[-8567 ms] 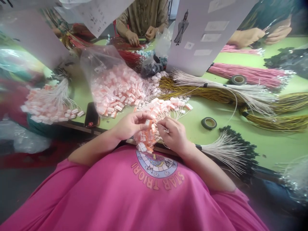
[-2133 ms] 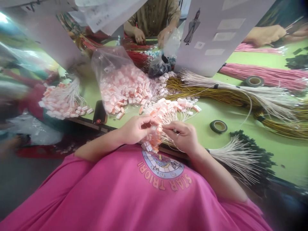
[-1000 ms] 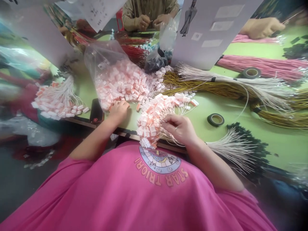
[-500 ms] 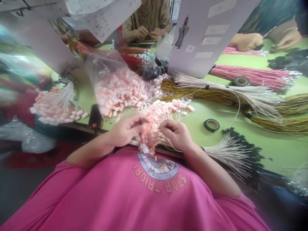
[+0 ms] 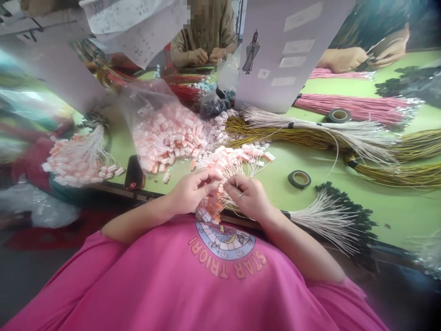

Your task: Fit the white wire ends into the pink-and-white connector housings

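My left hand [image 5: 193, 191] is closed in a pinch at the near table edge, and the small thing at its fingertips cannot be made out. Facing it, my right hand [image 5: 250, 195] pinches a thin white wire, its fingertips close to those of the left. Between and beyond both hands lies a fanned bundle of white wires [image 5: 232, 171] tipped with pale orange-and-white connector housings [image 5: 222, 157]. Some housings hang over the edge below my left fingers. Behind them, a clear plastic bag [image 5: 148, 99] spills loose housings [image 5: 175, 135] of the same kind.
A finished-looking wire bundle [image 5: 82, 158] and a dark phone [image 5: 134, 172] lie left. Rightward are a black tape roll [image 5: 299, 179], white wires with black ends [image 5: 324, 211], yellow wires [image 5: 396, 174] and pink wires [image 5: 354, 108]. A divider [image 5: 272, 59] stands behind; co-workers' hands [image 5: 208, 56] are beyond it.
My left hand has moved slightly right and closed its fingers, bringing its fingertips nearer to my right hand's. The view has shifted a little.
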`<control>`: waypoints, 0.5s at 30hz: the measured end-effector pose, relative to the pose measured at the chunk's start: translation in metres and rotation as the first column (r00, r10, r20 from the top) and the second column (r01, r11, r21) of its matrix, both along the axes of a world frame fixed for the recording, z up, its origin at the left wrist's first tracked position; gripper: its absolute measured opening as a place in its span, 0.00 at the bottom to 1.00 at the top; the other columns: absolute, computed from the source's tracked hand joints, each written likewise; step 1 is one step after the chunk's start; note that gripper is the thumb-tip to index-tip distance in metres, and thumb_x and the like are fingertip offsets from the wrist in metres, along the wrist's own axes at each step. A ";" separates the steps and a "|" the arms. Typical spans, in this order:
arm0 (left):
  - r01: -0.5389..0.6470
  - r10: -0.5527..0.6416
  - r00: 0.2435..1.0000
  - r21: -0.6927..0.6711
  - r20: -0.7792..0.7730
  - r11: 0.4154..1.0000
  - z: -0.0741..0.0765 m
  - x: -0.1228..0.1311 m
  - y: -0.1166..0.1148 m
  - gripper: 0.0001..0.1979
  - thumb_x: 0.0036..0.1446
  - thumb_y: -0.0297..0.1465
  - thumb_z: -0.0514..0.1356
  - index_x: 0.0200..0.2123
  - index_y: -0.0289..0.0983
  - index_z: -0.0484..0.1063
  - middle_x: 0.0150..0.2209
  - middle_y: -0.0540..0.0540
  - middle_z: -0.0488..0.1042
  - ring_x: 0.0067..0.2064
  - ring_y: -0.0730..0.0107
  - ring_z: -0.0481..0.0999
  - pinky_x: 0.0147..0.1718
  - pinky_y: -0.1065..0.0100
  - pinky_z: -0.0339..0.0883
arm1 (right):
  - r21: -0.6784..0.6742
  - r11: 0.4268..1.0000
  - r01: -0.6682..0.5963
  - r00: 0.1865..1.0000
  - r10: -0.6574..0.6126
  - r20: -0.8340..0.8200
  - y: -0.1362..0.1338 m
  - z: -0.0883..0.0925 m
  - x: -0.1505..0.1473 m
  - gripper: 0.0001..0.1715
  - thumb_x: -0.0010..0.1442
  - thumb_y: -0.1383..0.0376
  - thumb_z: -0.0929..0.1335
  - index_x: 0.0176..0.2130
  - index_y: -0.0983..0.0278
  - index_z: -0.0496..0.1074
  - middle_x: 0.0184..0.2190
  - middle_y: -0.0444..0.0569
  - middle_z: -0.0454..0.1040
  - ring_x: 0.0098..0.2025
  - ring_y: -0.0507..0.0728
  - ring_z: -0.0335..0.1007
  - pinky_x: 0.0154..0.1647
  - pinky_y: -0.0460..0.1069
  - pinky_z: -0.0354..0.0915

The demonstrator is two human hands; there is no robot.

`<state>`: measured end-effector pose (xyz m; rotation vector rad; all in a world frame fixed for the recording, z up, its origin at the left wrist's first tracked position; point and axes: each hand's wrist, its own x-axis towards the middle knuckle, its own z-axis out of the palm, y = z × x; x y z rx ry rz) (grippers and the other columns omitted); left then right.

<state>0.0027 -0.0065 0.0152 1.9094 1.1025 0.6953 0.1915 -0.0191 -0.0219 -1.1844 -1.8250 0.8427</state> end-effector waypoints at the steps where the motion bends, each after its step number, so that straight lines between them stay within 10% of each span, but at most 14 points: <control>1: 0.009 -0.008 1.000 0.056 -0.025 0.998 0.000 0.000 0.000 0.08 0.60 0.29 0.56 0.42 0.36 0.72 0.41 0.45 0.75 0.42 0.70 0.75 0.42 0.67 0.70 | -0.003 1.000 -0.004 1.000 0.004 0.010 0.000 -0.001 0.000 0.08 0.56 0.68 0.64 0.25 0.64 0.67 0.19 0.41 0.66 0.22 0.47 0.57 0.24 0.43 0.55; 15: 0.046 -0.026 0.995 0.212 -0.100 0.976 -0.002 0.003 0.001 0.04 0.58 0.25 0.58 0.32 0.35 0.72 0.34 0.47 0.74 0.37 0.70 0.72 0.38 0.68 0.67 | -0.046 0.999 -0.021 0.999 0.023 0.025 0.004 0.002 0.001 0.11 0.57 0.66 0.64 0.23 0.65 0.66 0.18 0.40 0.64 0.22 0.47 0.56 0.24 0.44 0.55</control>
